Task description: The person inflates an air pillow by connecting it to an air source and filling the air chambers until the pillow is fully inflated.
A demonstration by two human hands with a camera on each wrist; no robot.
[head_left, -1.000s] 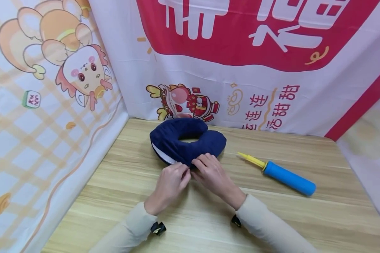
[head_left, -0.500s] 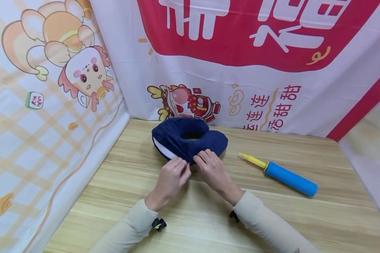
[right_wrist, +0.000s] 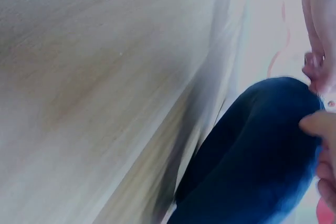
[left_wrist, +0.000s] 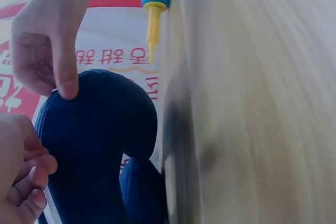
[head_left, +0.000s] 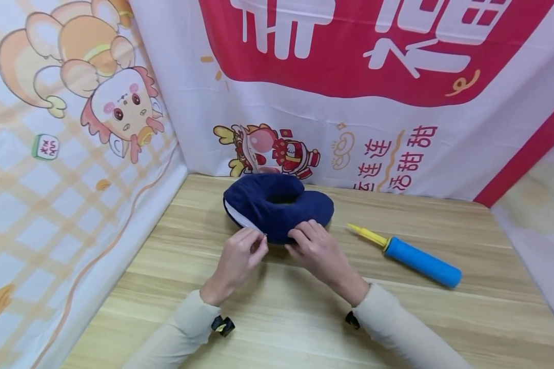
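Observation:
A navy U-shaped neck pillow (head_left: 277, 218) lies on the wooden table, its open ends turned to the right. Along its front left edge a zipped seam gapes, and a white lining (head_left: 241, 219) shows through. My left hand (head_left: 237, 260) pinches a small zipper pull (head_left: 265, 236) at the near end of that gap. To the right of it, my right hand (head_left: 317, 252) grips the pillow's front edge between thumb and fingers. In the left wrist view, the thumb of the right hand (left_wrist: 58, 40) presses on the navy cloth.
A blue hand pump (head_left: 422, 261) with a yellow nozzle (head_left: 368, 234) lies on the table right of the pillow. Printed cloth hangs (head_left: 341, 138) behind the table and along its left side (head_left: 97, 205). Each wrist carries a small black camera mount (head_left: 222, 325).
My left hand has slid left along the seam with the zipper pull, and the white gap has become shorter. My right hand has shifted slightly right, and the pillow a little right too.

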